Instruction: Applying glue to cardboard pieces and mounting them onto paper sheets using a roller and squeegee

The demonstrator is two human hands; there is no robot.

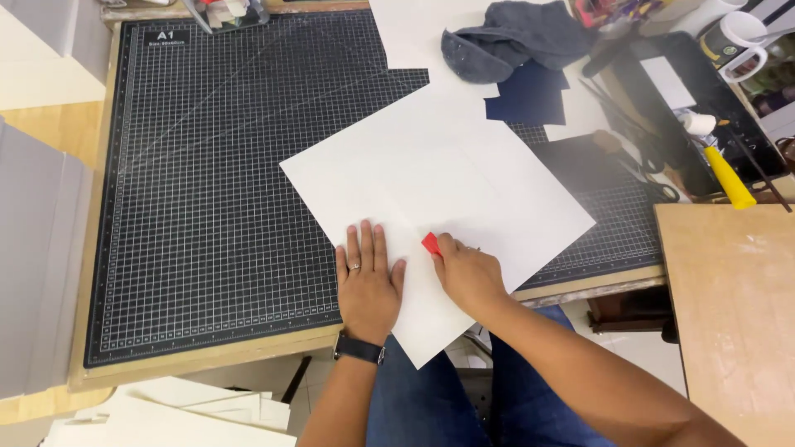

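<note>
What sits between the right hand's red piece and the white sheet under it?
Nothing visible. The right hand presses the red piece straight onto the white sheet, and the left hand lies flat on the sheet beside it, not under it. The nearest other thing, the dark blue paper, lies at the sheet's far edge.

Both forearms are bare, with no sleeves in view. The left hand [368,285] wears a silver ring on one finger, and just below the hand a black watch [359,348] wraps the wrist. Below the watch, blue denim trousers [431,397] cover the legs.
</note>
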